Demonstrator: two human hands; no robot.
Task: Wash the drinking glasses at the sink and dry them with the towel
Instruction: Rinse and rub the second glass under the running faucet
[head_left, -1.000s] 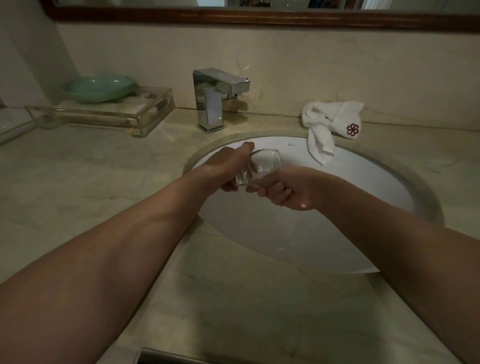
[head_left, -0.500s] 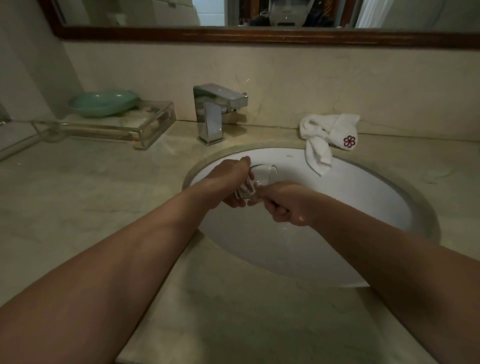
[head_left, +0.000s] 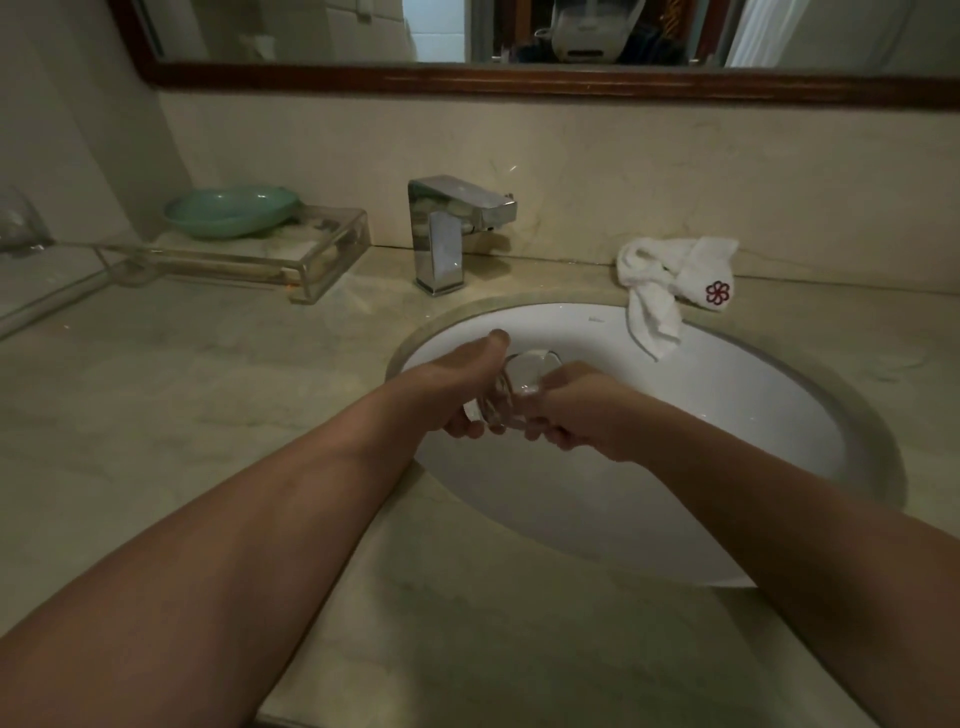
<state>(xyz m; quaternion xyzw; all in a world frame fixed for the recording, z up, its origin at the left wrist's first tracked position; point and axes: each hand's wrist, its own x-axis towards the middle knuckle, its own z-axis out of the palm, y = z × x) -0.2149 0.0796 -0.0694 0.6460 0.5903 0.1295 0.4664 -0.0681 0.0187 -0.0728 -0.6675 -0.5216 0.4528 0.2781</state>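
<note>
Beige marble counter (head_left: 156, 395) carries a chrome faucet (head_left: 439, 249), clear tray (head_left: 332, 254) and white towel (head_left: 670, 270)

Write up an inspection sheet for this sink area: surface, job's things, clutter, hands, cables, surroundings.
Surface: marble counter with a white basin set into it.
Job's things: glass held tilted over the basin; towel on the counter behind the basin, one end hanging over the rim; tap, no water seen running.
Clutter: green dish on a clear tray, left of the tap.
Hands: left hand and right hand both grip the glass.
Cables: nothing seen.
Surroundings: wood-framed mirror above the back wall.
</note>
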